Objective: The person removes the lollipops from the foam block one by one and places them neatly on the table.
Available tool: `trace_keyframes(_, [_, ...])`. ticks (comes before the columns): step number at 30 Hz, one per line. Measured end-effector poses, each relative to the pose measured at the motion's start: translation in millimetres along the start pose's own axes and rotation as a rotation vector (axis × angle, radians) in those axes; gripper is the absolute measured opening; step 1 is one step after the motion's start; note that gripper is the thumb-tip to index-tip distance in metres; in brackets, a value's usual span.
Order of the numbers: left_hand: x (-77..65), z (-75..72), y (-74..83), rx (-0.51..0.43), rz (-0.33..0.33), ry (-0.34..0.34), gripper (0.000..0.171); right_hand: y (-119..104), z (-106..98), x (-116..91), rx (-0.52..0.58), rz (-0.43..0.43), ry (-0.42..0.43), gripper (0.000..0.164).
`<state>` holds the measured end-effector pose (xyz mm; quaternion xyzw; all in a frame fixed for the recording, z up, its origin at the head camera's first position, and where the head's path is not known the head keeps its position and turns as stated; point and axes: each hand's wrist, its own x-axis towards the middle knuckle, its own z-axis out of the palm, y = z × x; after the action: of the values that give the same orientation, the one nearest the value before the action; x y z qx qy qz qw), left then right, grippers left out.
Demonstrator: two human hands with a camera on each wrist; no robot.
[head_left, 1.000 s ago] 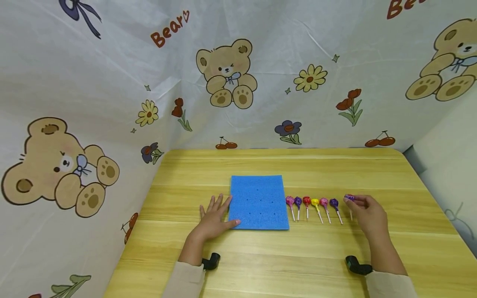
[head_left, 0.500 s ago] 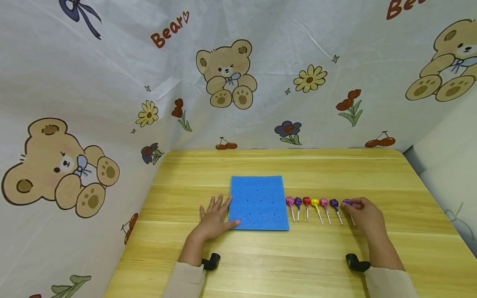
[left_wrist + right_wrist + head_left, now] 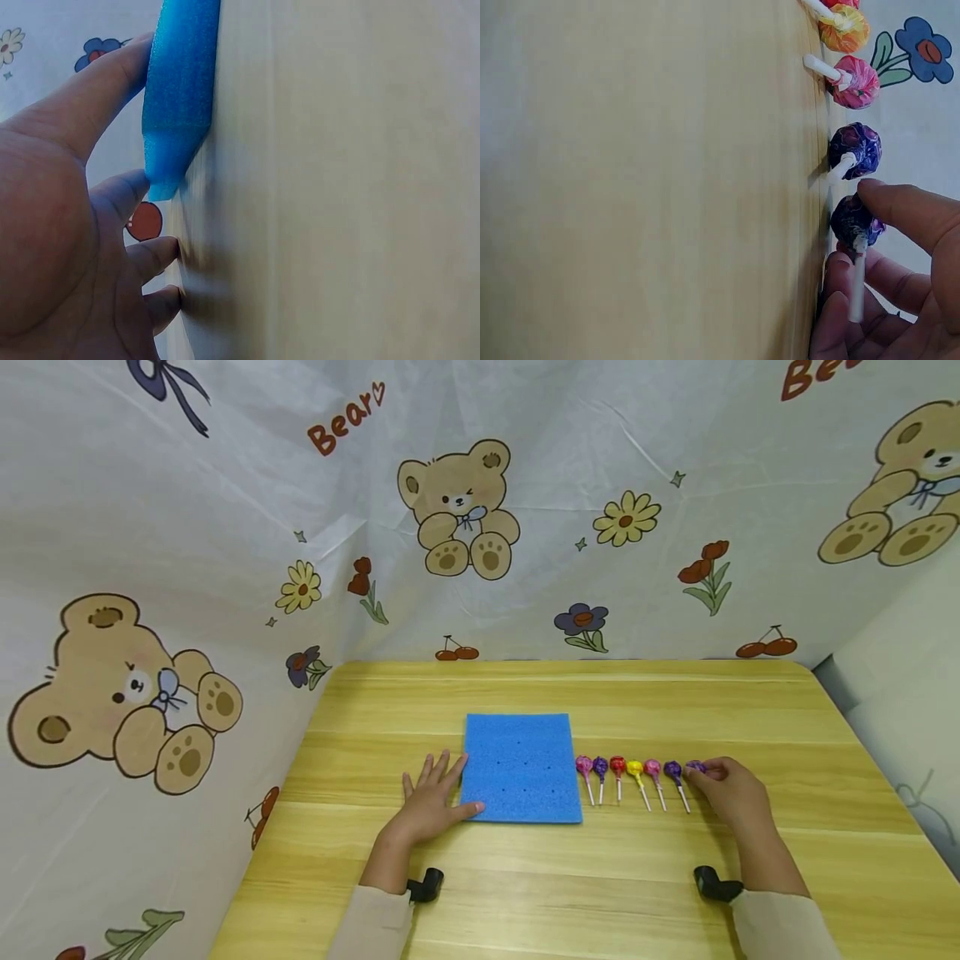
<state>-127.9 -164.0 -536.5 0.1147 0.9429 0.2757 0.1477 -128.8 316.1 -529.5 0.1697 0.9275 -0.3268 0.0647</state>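
My left hand [image 3: 431, 802] is spread at the left edge of a blue foam board [image 3: 517, 768] dotted with small holes. Its thumb lies on the board's near corner; in the left wrist view the fingertips reach the board's side and the table. My right hand [image 3: 735, 797] pinches the head of a purple lollipop [image 3: 853, 221], whose white stick points toward the palm in the right wrist view. Left of it lies another purple lollipop [image 3: 672, 769], then a pink lollipop [image 3: 652, 768], a yellow lollipop [image 3: 635, 768] and a red lollipop [image 3: 617, 765].
The row goes on with a purple lollipop [image 3: 600, 766] and a pink lollipop [image 3: 584, 765] right beside the board. All lie on a wooden table [image 3: 570, 893]. A bear-printed white cloth [image 3: 525, 593] stands behind and at the left.
My right hand has moved a little left with the purple lollipop, bringing it down close to the end of the row. The left hand has stayed on the board.
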Motion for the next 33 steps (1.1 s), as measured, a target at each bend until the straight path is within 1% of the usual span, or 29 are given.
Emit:
trace_keyframes(9, [0.4,0.9,1.5,-0.001,-0.019,-0.017,0.092,5,3,1,0.012,0.002,-0.009,0.064])
trace_keyframes(14, [0.6,0.4,1.6,-0.001,-0.007,-0.009,0.092,6,2,1,0.024,-0.004,-0.017,0.065])
trace_keyframes(20, [2.2,-1.2,1.4,0.006,-0.005,-0.021,0.092,7,-1,1,0.03,-0.01,-0.04,0.071])
trace_keyframes(27, [2.0,-2.4,2.0,0.005,0.002,-0.019,0.091,9,-1,0,0.025,-0.03,-0.063,0.073])
trace_keyframes(33, [3.7,-1.2,2.2,0.017,-0.004,-0.024,0.091,11,-2,-4,0.079,-0.006,-0.061,0.073])
